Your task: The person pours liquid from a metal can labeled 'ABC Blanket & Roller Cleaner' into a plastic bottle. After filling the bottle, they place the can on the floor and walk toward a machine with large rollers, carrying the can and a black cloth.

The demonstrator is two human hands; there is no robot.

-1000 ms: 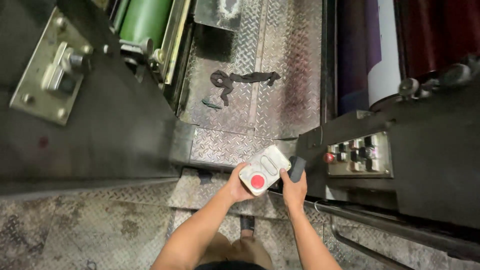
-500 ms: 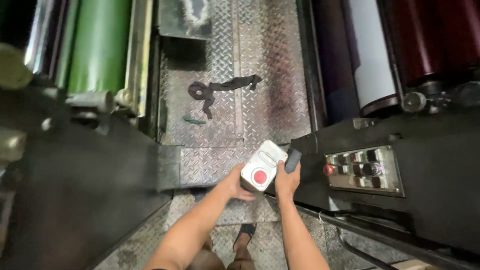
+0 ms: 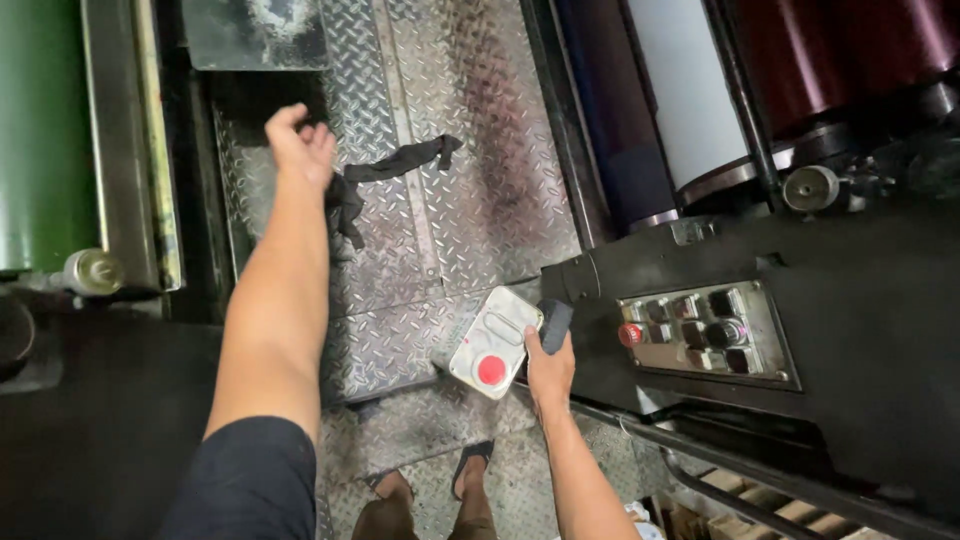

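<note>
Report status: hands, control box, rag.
Left hand open, reaching over black rag on the tread plate. Right hand on control box handle. Nothing in the way.

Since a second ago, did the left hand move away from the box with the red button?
Yes. The left hand left the grey box and reached forward to the black rag on the metal floor.

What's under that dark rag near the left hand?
The dark rag lies on the diamond-plate metal floor, its tread showing all round it. The left hand hovers at the rag's left end. The floor directly beneath the cloth is covered, so anything there cannot be seen.
</note>
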